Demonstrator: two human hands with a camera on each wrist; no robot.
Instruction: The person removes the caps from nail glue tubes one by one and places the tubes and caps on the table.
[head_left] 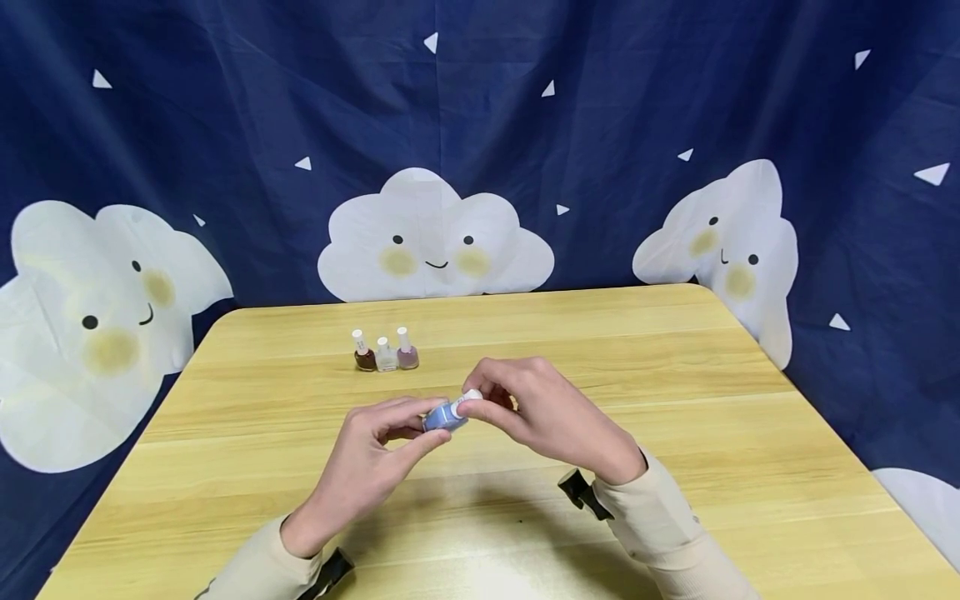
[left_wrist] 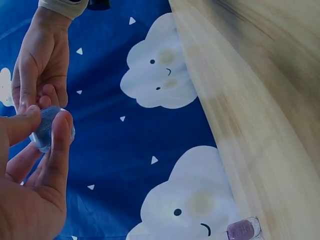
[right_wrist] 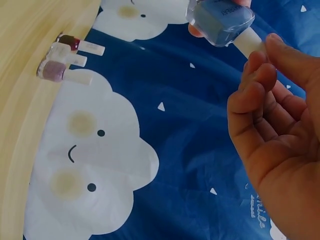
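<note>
My left hand (head_left: pixel 367 467) pinches the blue bottle (head_left: pixel 442 417) between thumb and curled fingers, at two o'clock from my palm, above the bench (head_left: pixel 615 350). The bottle's long axis runs eight to two, base to white cap (head_left: pixel 467 400); there my right hand (head_left: pixel 551 417) pinches closely from three o'clock, neither hand nearer.

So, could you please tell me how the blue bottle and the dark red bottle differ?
The blue bottle is held tilted by the left hand and right hand, while the dark red bottle stands upright on the table. The blue bottle looks paler than the dark red bottle. Both have white caps.
</note>
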